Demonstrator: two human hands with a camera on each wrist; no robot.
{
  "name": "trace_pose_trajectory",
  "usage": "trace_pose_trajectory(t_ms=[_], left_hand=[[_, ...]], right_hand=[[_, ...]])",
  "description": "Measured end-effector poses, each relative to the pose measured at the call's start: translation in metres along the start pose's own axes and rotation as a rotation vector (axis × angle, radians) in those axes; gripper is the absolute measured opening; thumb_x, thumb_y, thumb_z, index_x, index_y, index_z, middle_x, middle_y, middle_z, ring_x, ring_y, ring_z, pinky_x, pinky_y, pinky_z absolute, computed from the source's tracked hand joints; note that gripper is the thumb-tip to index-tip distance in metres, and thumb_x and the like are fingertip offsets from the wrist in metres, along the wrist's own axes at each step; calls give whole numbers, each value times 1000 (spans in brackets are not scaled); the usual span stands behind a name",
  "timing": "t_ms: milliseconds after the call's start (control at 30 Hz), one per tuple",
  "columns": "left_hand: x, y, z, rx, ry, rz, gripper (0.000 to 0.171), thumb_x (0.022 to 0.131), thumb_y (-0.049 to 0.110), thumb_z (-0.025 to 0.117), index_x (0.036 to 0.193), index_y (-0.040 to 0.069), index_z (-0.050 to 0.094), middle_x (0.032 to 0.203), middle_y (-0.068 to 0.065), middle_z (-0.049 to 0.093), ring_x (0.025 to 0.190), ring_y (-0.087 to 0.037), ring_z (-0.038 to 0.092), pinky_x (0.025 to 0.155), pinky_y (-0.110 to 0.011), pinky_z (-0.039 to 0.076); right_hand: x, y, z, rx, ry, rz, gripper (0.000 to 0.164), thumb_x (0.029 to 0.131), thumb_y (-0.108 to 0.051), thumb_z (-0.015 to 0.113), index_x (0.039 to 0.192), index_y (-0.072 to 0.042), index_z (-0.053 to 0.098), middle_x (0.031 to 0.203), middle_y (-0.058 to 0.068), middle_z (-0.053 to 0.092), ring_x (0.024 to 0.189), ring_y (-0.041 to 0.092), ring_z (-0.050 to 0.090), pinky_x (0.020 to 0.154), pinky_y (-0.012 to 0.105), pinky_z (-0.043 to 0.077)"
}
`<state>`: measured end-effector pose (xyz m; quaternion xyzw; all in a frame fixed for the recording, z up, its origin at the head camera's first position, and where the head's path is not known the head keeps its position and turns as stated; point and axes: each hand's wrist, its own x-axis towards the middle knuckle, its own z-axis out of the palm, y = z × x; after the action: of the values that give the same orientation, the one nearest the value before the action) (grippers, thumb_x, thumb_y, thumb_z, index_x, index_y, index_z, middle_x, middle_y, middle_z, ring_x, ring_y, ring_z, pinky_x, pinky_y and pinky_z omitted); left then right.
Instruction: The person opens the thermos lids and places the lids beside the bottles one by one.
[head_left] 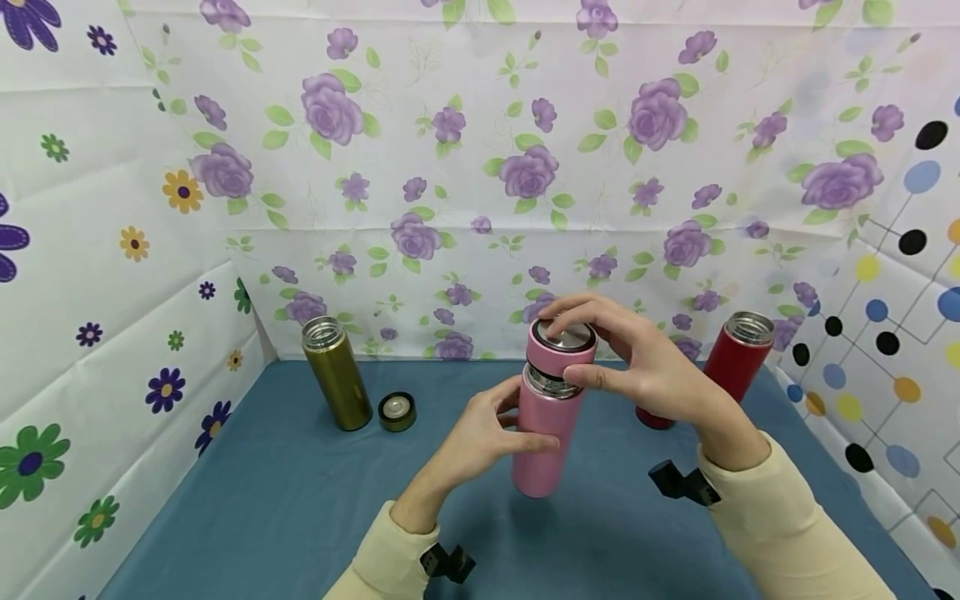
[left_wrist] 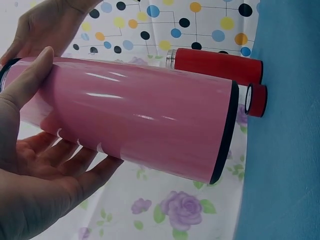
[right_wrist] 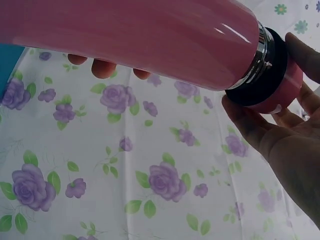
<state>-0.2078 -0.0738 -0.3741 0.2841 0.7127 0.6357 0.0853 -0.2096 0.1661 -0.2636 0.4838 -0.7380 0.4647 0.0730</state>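
A pink thermos flask (head_left: 542, 433) is held above the blue table by my left hand (head_left: 480, 437), its fingers wrapped around the body and thumb across the front. In the left wrist view the black-edged base of the flask (left_wrist: 150, 120) is clear of the table. My right hand (head_left: 637, 358) grips the pink lid (head_left: 558, 350) with its steel top, thumb on the near side and fingers over the far edge. The lid sits slightly tilted at the flask's mouth, and part of the steel neck (head_left: 551, 383) shows beneath it.
On the left stands an olive-gold flask (head_left: 337, 379) without a lid, its lid (head_left: 397, 412) beside it. A red flask (head_left: 738, 358) stands open at right, partly behind my right hand; its red lid (left_wrist: 257, 100) lies near its base. Patterned cloth walls (head_left: 450, 200) enclose the table (head_left: 300, 500).
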Motion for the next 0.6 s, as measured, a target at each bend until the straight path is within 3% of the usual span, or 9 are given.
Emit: trace_pose_trajectory(t_ms=[300, 467, 600], left_hand=[[2, -1, 0, 25, 71, -22, 65, 88, 29, 86, 146, 29, 56, 134, 3, 64, 115, -19, 67, 98, -41, 56], [2, -2, 0, 20, 107, -11, 64, 88, 29, 86, 146, 28, 57, 132, 1, 65, 116, -20, 67, 97, -41, 56], [2, -2, -3, 11, 149, 5, 64, 88, 28, 86, 145, 28, 58, 131, 0, 66, 117, -21, 65, 98, -42, 56]], right_hand=[[0, 2, 0, -58, 75, -47, 47, 93, 5, 73, 137, -8, 63, 152, 11, 49, 142, 28, 44, 107, 32, 48], [-1, 3, -1, -120, 80, -41, 46, 98, 0, 69, 143, -12, 63, 158, 6, 45, 145, 26, 41, 99, 30, 49], [0, 4, -2, -146, 92, -71, 45, 98, -2, 71, 141, -12, 65, 154, 4, 47, 137, 25, 46, 98, 30, 50]])
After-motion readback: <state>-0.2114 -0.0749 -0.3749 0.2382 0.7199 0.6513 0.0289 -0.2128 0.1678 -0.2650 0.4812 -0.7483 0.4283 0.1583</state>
